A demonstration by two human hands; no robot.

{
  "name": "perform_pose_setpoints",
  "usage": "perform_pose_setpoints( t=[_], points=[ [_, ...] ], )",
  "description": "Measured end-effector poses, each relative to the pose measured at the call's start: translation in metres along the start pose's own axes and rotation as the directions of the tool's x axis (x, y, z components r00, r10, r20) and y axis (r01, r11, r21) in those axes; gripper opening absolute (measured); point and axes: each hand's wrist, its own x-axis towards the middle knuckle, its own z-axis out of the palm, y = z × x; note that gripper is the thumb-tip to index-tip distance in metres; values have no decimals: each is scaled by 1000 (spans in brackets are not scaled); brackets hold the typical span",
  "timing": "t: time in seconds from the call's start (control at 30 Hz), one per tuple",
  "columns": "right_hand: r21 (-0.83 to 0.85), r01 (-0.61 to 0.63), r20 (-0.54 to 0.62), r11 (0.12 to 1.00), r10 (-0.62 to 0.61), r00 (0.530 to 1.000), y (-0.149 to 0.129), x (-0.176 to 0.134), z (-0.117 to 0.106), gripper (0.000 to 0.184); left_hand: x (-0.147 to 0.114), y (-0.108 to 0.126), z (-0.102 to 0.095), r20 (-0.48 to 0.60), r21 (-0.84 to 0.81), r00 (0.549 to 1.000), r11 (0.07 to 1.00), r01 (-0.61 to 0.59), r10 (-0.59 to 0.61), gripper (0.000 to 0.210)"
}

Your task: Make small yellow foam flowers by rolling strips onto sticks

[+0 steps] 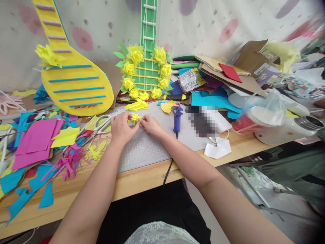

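Between my two hands is a small yellow paper flower [135, 117], held just above the grey cutting mat [144, 149]. My left hand [122, 127] has its fingers closed around the flower's left side. From the right, my right hand [151, 125] pinches its edge. Behind them lies a folded yellow paper piece [137, 105]. A purple glue gun [177, 118] stands on the mat to the right of my right hand. Beside my left hand are white-handled scissors [101, 126]. Yellow paper scraps [95, 150] lie nearer to me.
A green paper instrument [148, 73] ringed with yellow flowers and a yellow one [76, 81] lean at the back. Coloured paper scraps [35, 142] cover the left. At right are stacked cardboard [228, 74], a lidded cup [250, 120] and an opened flask [281, 130].
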Motion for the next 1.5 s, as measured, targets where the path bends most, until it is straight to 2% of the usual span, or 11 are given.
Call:
perform_pose_setpoints(
  t=[0.13, 0.27, 0.43, 0.5, 0.6, 0.73, 0.9, 1.13, 1.27, 1.37, 1.5],
  points=[
    [-112, 0, -17, 994, -2, 1000, -3, -2, -1, 25, 0, 2, 4, 53, 101, 995, 992, 80, -86, 22],
    [-186, 28, -37, 982, -35, 999, -4, -4, 0, 25, -2, 1, 10, 39, 110, 983, 978, 176, -181, 11],
    [-214, 78, -2, 974, -81, 997, -6, -10, 2, 24, -5, 2, 15, 33, 11, 964, 965, 262, -262, 8],
    [-226, 92, 9, 970, -92, 996, -8, -13, 3, 22, -4, 4, 14, -32, -34, 953, 953, 300, -301, 12],
    [-252, 91, 1, 963, -94, 996, -11, -16, 6, 20, -2, 4, 11, -104, -156, 897, 898, 411, -429, 8],
    [-294, 105, -6, 950, -111, 994, -15, -19, 10, 19, 4, -6, 13, 66, -408, 794, 710, 574, -604, 15],
    [-372, 128, -17, 919, -145, 989, -17, -19, 18, 21, 10, -21, 23, 154, -460, 747, 622, 633, -646, 28],
    [-447, 158, -1, 881, -177, 984, -16, -19, 20, 23, 14, -13, 16, 311, -617, 650, 373, 693, -693, 20],
    [-449, 180, -11, 875, -207, 978, -17, -21, 19, 24, 14, -6, 7, 383, -656, 615, 266, 706, -689, 14],
    [-453, 180, -30, 873, -217, 976, -16, -21, 18, 24, 13, -4, 4, 428, -671, 611, 219, 709, -666, 12],
    [-461, 189, -33, 867, -230, 973, -14, -21, 18, 24, 14, -5, 4, 471, -684, 592, 152, 713, -655, 23]
  ],
)
